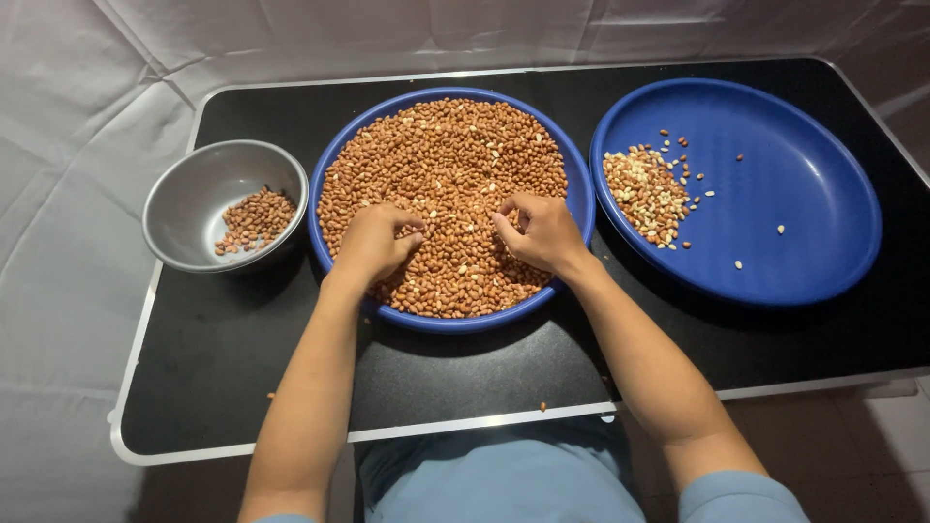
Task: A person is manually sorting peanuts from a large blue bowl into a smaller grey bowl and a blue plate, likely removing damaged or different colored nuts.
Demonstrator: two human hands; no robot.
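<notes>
Centre of the frame: big blue bowl full of red-skinned peanuts, sitting on a black table with a silver edge. Both hands are in the lower half of the pile, well inside the bowl rim.

Left hand: lower-left of the pile, fingers curled down into the nuts, thumb and fingertips pinched narrow. Cannot tell if a nut is actually between them.

Right hand: lower-right of the pile, same posture, fingers bent and close together, tips pointing left toward the other hand. Contents also hidden.

Small gap of peanuts between the 2 hands; they are near each other but apart.

Left of frame: grey metal bowl just beside the blue bowl, holding a small heap of red-skinned nuts.

Right of frame: blue plate, rim close to the big bowl, with a patch of paler, mixed peanuts at its left side and a few strays scattered across it.

A few loose nuts lie on the table near the front edge. White cloth surrounds the table.
</notes>
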